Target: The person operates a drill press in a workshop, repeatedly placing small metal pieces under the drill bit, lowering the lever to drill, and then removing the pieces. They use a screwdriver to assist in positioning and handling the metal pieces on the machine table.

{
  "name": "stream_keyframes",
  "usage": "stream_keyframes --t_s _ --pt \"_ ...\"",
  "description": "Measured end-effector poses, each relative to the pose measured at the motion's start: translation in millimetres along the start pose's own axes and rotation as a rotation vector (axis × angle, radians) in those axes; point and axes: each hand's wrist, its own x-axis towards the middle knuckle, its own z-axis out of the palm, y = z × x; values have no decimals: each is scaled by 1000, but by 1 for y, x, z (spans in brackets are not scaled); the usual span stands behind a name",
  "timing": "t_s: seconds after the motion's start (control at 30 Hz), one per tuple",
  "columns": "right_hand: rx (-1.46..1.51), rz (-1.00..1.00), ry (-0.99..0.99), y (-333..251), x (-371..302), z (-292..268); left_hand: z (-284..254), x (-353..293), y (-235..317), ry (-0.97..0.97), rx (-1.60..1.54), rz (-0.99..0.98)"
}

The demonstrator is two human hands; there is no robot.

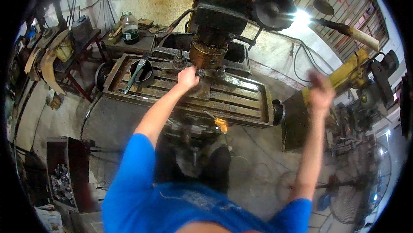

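My left hand (188, 78) reaches forward to the underside of the greasy round spindle head (208, 54) of a drilling or milling machine. Its fingers are closed at a small dark part there; what they grip is mostly hidden. Beneath lies the oily slotted machine table (241, 104). My right hand (321, 97) is raised off to the right, away from the table and in front of a yellow machine arm (340, 80). Motion smears its fingers, and whether it holds anything is unclear. On the table's left part, a brush (135, 76) with a green handle lies across a dark round pan (145, 78).
An orange-yellow rag or glove (221, 124) hangs at the table's front edge. A lit work lamp (302, 17) shines at upper right. A plastic bottle (130, 28) with dark liquid stands behind at left. A floor fan (348, 198) is at lower right, a metal cabinet (77, 172) at lower left.
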Motion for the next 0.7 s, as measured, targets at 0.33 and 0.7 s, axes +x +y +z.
stream_keyframes --t_s 0.33,0.7 --pt "578 -395 95 -77 61 -31 -2 5 -15 -23 -123 -91" --pt "465 -342 320 -84 -9 15 -1 6 -14 -54 -75 -119"
